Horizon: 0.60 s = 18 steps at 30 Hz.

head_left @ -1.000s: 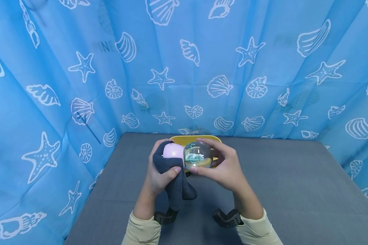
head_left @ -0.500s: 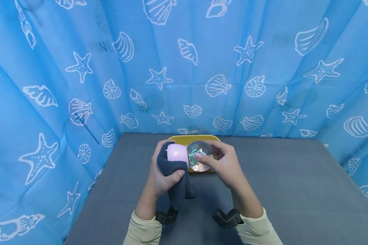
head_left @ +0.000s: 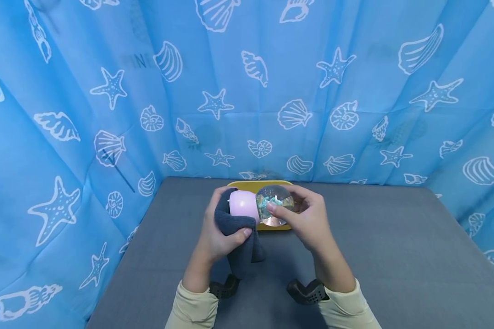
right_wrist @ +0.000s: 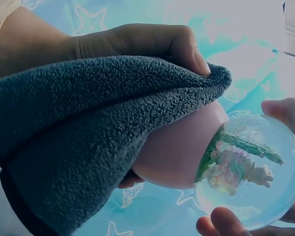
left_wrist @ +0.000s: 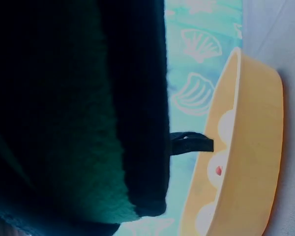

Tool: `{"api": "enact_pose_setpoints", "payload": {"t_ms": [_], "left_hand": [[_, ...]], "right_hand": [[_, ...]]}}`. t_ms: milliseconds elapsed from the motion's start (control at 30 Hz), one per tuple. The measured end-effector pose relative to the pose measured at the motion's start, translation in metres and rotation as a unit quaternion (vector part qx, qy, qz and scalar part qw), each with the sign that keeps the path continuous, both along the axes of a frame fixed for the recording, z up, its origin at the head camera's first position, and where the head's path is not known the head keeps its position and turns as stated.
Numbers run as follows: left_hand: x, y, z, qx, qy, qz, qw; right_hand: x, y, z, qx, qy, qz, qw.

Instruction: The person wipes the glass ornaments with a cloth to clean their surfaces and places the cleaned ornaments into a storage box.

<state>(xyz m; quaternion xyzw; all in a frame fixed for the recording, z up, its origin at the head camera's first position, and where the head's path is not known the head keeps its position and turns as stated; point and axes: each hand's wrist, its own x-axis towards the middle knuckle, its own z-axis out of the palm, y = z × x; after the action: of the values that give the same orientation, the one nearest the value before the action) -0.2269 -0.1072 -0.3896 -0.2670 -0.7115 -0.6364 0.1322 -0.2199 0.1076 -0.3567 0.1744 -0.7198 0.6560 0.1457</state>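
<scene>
A snow globe with a clear glass ball [head_left: 276, 194] and a pale pink base [head_left: 244, 203] is held sideways in the head view, base to the left. My left hand [head_left: 215, 235] grips the base through a dark grey-blue towel [head_left: 238, 225], whose loose end hangs down. On the other side, my right hand [head_left: 313, 218] holds the glass ball, thumb on its front. The right wrist view shows a small figurine [right_wrist: 241, 169] inside the ball and the fuzzy towel [right_wrist: 88, 113] folded over the base. Dark towel fills much of the left wrist view, a small loop [left_wrist: 191, 142] sticking out.
Behind the hands, a yellow oval container [head_left: 247, 185] stands on the grey tabletop [head_left: 387, 246]; white round shapes show on its inner wall in the left wrist view. A blue curtain [head_left: 230, 68] with white shell prints surrounds the table's back and sides.
The snow globe has shifted slightly right, with both hands. My right thumb has moved from the ball's lower edge onto its front, and the figurine inside appears turned.
</scene>
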Motion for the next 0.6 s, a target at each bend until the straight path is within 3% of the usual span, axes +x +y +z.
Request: {"api": "enact_pose_setpoints", "payload": {"t_ms": [367,600], "left_hand": [[0.004,-0.004,-0.004,0.011,0.000,-0.024,0.9997],[0.003,-0.011,0.002,0.019,-0.003,-0.009,0.9998]], "right_hand": [[0.004,0.009,-0.003,-0.037,0.033,-0.053,0.997],[-0.008,0.016,0.002,0.009,0.066,-0.127,0.990]]}}
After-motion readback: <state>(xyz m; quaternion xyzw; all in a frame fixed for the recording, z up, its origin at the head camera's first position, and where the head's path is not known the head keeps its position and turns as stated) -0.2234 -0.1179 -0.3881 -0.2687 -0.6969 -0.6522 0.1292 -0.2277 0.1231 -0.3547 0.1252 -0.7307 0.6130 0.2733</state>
